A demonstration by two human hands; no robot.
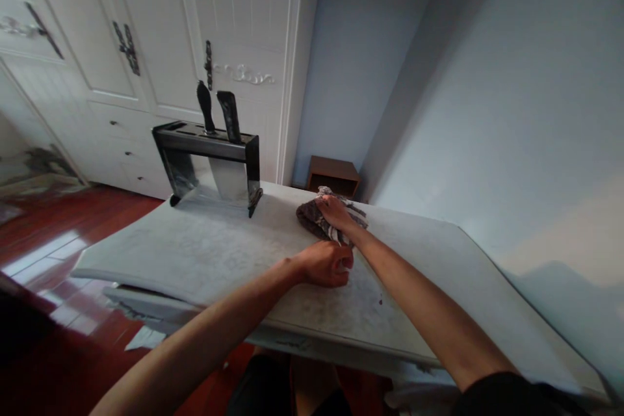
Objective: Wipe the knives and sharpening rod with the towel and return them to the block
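A dark, patterned cloth (314,220) lies bunched on the pale table top (214,247). My right hand (336,211) is pressed onto it, fingers closed on the fabric. Just nearer to me, my left hand (325,263) is curled above the table with its fingers bent inward; a small whitish thing shows between them, too small to name. Toward the far left of the table stands a black knife holder (207,143) with clear sides and two black-handled knives (229,116) in it.
Behind the table is a white wardrobe (244,26) with dark handles. A brown box-like cabinet (334,169) stands beyond the far edge. A pale blue wall (511,110) borders the right side. A drawer front (156,305) juts out below the table's left part.
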